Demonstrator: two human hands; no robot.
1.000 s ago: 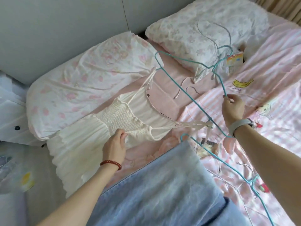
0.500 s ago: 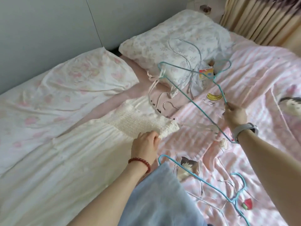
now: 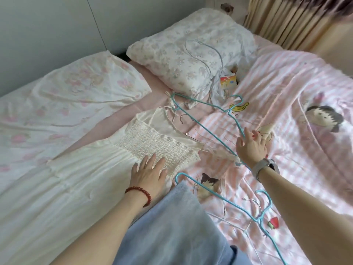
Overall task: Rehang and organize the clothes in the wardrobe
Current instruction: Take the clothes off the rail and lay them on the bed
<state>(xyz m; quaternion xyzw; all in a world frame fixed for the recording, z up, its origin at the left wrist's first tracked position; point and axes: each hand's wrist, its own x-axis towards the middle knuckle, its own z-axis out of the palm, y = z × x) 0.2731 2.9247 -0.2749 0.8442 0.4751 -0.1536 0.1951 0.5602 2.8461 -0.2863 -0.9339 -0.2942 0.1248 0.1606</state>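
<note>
Left hand (image 3: 149,174) flat on dress (image 3: 152,142); right hand (image 3: 251,147) open over hanger (image 3: 202,121).

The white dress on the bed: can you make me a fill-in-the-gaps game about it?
1. The left hand lies flat on the white dress, wearing a ___ bead bracelet.
2. The hanger threaded through the dress straps is ___ in colour.
3. The right hand wears a ___ on its wrist.
4. The dress lies on the ___.

Missing words: red; blue; watch; bed
</note>
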